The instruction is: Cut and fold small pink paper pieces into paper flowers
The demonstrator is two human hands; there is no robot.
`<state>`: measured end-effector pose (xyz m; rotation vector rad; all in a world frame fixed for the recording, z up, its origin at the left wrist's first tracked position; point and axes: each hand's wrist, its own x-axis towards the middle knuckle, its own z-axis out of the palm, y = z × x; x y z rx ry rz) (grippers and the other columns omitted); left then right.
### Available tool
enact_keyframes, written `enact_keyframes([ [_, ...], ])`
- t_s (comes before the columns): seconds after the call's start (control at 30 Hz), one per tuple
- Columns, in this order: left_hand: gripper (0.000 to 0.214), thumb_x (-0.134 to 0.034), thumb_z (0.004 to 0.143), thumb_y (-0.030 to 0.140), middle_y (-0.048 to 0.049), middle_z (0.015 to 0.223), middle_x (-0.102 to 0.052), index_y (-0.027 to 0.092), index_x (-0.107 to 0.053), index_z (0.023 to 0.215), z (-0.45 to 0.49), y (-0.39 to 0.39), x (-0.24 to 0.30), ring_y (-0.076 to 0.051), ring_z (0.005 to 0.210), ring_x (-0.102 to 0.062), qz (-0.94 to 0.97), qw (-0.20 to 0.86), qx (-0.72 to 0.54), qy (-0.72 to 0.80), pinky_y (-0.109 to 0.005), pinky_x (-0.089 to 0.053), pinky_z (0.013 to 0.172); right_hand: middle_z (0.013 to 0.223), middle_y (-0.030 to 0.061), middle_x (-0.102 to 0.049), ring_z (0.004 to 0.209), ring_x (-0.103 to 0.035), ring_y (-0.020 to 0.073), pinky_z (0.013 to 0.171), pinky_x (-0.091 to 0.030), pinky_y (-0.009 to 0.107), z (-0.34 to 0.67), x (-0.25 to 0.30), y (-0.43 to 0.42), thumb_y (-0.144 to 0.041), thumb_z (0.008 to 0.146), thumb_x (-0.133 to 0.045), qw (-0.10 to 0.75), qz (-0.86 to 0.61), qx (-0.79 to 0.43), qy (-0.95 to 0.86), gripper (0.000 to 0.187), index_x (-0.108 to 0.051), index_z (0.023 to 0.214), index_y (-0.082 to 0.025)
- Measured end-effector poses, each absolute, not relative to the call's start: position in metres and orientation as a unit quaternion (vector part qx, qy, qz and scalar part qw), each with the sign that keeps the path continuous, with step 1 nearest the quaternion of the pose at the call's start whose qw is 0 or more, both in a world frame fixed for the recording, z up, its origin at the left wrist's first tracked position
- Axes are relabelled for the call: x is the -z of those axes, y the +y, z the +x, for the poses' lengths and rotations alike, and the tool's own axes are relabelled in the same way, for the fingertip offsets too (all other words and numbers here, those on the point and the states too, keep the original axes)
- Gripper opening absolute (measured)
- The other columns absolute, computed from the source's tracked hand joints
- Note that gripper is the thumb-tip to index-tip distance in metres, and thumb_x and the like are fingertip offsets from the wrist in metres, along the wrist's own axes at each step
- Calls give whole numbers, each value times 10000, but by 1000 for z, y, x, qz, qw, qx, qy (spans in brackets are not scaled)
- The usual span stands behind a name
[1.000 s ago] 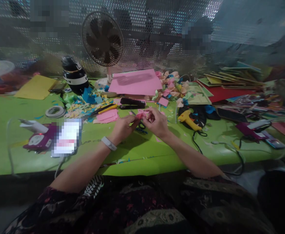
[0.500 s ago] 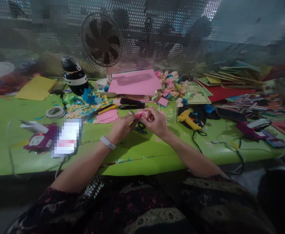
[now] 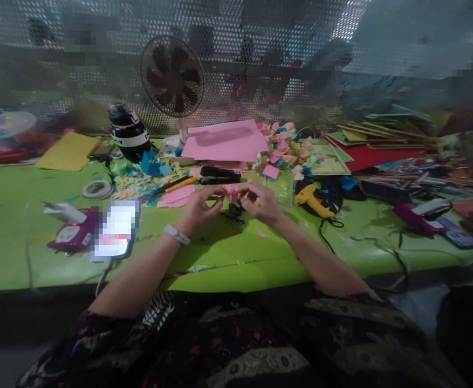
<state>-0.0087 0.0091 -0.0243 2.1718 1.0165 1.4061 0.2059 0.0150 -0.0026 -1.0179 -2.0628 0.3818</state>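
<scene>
A small folded piece of pink paper (image 3: 231,191) is pinched between my two hands over the middle of the green table. My left hand (image 3: 202,207), with a white band at the wrist, grips its left side with thumb and fingertips. From the other side, my right hand (image 3: 262,201) closes on it in the same way. Just below the paper, partly hidden by the fingers, lie dark-handled scissors (image 3: 235,208). Behind the hands rests a black stapler (image 3: 220,175). Pink paper squares (image 3: 177,196) lie left of my left hand, beside a yellow cutter (image 3: 180,183).
A yellow glue gun (image 3: 314,201) lies on a black round pad at right, its cord trailing forward. At left are a lit phone (image 3: 116,230), tape roll (image 3: 97,189) and paper scraps. Behind stand a fan (image 3: 172,76), black bottle (image 3: 129,133), pink sheet (image 3: 226,141) and folded paper pieces (image 3: 287,143).
The pink paper now shows more openly between the fingertips, and my hands have drawn slightly apart around it. The whole view has shifted a little.
</scene>
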Motion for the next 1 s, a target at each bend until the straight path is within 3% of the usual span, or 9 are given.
enact_keyframes([
  [0.13,186,-589,829,167,-104,1042,-748,162,-697,980,-8,8,22,-186,958,-709,760,195,-508,355,-292,-613,774,810,44,-717,614,-568,136,604,-455,273,202,6,15,-252,818,-597,384,-393,-119,-827,106,-689,830,-200],
  [0.33,366,-603,824,180,-125,1214,-659,182,-606,1190,-4,6,17,-197,1069,-669,685,224,-564,404,-258,-593,742,745,36,-703,597,-560,138,591,-439,273,199,10,16,-269,839,-579,419,-425,-101,-796,136,-674,771,-198],
  [0.5,150,-697,810,275,-66,931,-658,175,-649,912,-4,4,17,-154,812,-638,698,157,-549,433,-225,-527,609,750,35,-693,624,-561,148,582,-431,276,195,13,14,-255,841,-581,425,-445,-100,-782,116,-645,756,-209],
  [0.6,146,-697,828,328,-52,831,-658,183,-683,827,-3,5,22,-147,729,-613,739,137,-509,419,-239,-514,588,753,36,-691,624,-560,151,589,-435,281,191,15,12,-249,842,-590,434,-443,-104,-778,110,-626,745,-209],
  [0.77,213,-628,875,366,-61,796,-722,187,-713,795,-1,12,30,-174,748,-656,726,195,-506,423,-271,-537,614,724,32,-677,605,-546,146,581,-430,278,186,14,8,-241,841,-592,420,-434,-106,-790,110,-628,742,-207],
  [0.9,256,-628,858,405,-61,763,-735,171,-733,855,-12,21,29,-168,664,-653,709,254,-491,438,-271,-525,567,756,42,-695,590,-539,138,571,-431,280,194,6,9,-299,871,-577,426,-420,-114,-793,172,-662,760,-198],
  [1.0,189,-655,806,340,-72,791,-751,171,-738,821,-29,31,24,-172,675,-662,755,250,-424,434,-277,-524,598,733,37,-680,587,-540,140,577,-437,284,208,-1,19,-338,877,-563,448,-462,-101,-758,217,-674,759,-194],
])
